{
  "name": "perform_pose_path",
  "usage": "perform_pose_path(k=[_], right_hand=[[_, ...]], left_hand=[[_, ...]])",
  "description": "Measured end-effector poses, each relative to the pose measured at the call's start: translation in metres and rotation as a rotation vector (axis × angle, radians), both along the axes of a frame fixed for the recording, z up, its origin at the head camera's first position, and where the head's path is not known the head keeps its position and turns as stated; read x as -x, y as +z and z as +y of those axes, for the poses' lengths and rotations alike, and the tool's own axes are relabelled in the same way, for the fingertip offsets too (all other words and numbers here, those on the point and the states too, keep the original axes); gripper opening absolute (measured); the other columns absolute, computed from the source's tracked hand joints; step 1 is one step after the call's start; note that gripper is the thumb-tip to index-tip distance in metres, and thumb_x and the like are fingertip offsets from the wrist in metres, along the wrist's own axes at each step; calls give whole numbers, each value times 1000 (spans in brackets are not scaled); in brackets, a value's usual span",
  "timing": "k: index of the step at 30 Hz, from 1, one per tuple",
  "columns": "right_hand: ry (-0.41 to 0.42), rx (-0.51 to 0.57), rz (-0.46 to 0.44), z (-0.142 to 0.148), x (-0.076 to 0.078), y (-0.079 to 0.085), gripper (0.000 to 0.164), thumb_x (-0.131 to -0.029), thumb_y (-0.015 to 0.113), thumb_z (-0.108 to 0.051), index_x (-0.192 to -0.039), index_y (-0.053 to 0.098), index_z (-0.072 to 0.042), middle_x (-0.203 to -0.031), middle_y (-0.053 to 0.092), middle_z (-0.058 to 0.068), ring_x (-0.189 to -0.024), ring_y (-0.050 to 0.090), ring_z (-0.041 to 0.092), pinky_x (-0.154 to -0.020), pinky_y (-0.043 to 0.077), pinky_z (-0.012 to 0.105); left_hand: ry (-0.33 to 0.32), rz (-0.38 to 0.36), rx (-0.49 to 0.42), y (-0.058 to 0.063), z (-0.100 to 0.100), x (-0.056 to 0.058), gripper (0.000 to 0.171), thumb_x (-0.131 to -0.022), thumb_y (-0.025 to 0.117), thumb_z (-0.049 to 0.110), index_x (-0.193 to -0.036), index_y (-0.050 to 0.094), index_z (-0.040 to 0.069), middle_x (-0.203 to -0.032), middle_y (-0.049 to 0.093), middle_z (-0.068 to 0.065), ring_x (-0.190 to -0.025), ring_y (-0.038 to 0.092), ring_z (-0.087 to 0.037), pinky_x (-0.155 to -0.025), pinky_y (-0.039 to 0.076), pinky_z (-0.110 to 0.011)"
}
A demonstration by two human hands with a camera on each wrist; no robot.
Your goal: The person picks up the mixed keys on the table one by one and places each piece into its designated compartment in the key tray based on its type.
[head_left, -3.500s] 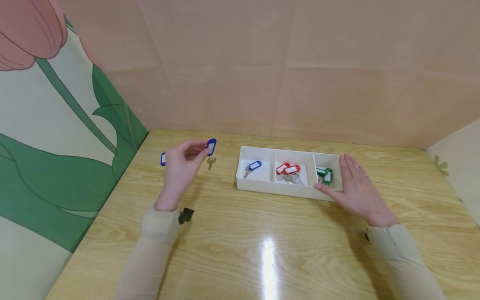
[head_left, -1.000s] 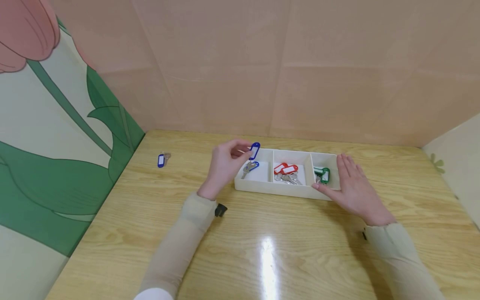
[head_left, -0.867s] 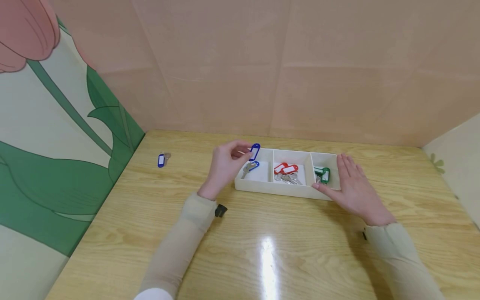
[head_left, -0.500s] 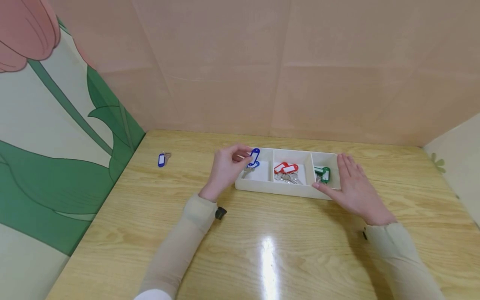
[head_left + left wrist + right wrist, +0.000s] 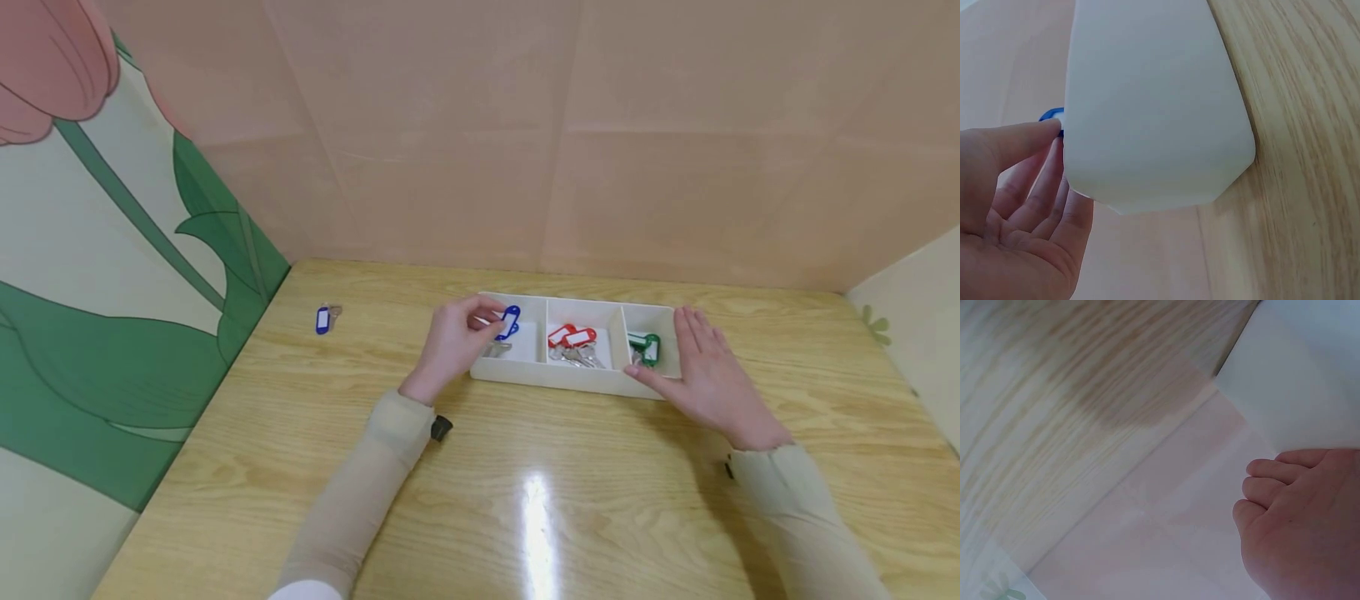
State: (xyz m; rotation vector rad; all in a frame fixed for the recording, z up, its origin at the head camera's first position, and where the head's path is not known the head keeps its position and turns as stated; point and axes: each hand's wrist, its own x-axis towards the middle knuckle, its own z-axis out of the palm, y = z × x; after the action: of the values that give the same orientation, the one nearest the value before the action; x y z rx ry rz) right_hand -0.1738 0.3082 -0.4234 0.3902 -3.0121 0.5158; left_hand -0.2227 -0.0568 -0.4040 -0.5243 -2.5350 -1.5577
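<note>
Thumb and fingertips of my left hand (image 5: 453, 337) pinch a blue key tag (image 5: 512, 320), tilted in the left compartment of a white divided tray (image 5: 558, 381). Under it in that compartment are metal keys (image 5: 497, 349) and another blue tag, mostly covered. In the left wrist view the tray's end wall (image 5: 1154, 112) hides most of the blue tag (image 5: 1054, 114). My right hand (image 5: 716, 387) rests against the tray's right end, fingers straight, thumb spread to the front edge. The right wrist view shows that hand (image 5: 1304, 519) along the tray's wall.
Red-tagged keys (image 5: 580, 337) lie in the middle compartment and green-tagged ones (image 5: 652, 350) in the right. A further blue-tagged key (image 5: 322, 320) lies on the wooden table (image 5: 420, 517) at the left. A pinkish covered wall (image 5: 450, 150) rises behind the table.
My left hand has carried the blue-tagged key from the table's left side to the tray, then lowered it into the left compartment. The right hand has stayed at the tray's end.
</note>
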Motion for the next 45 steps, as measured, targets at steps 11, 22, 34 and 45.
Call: perform_pose_path(k=[11,22,34,45], right_hand=[[-7,-4,-2,0,-1,-1,114,-93,61,-65,-158,3,8,-164,1,31,-151,-2,45,-121,-5,53],[-8,-3,-4,0,0,0,114,-93,61,-65,-158,2,8,-164,1,31,-151,-3,44,-121,-5,52],[-5,1,-2,1,-1,-1,114,-93,61,-64,-158,2,8,-164,2,31,-151,-5,43,-121,-5,52],[-2,-8,8,1,0,-3,114,-93,62,-64,-158,3,8,-164,2,31,-151,0,46,-121,-4,54]], left_hand=[[-1,0,97,4,4,7,25,-96,72,6,-120,73,6,-111,73,-6,-95,68,-19,-82,57,-26],[32,66,26,8,-7,9,24,-97,72,13,-120,73,6,-118,72,-10,-100,68,-23,-86,57,-29],[81,31,-28,6,-27,5,24,-97,72,14,-118,73,3,-109,72,-9,-96,69,-24,-84,57,-29],[119,7,-54,2,-47,3,24,-97,72,13,-119,72,3,-113,72,-14,-98,68,-26,-87,57,-35]])
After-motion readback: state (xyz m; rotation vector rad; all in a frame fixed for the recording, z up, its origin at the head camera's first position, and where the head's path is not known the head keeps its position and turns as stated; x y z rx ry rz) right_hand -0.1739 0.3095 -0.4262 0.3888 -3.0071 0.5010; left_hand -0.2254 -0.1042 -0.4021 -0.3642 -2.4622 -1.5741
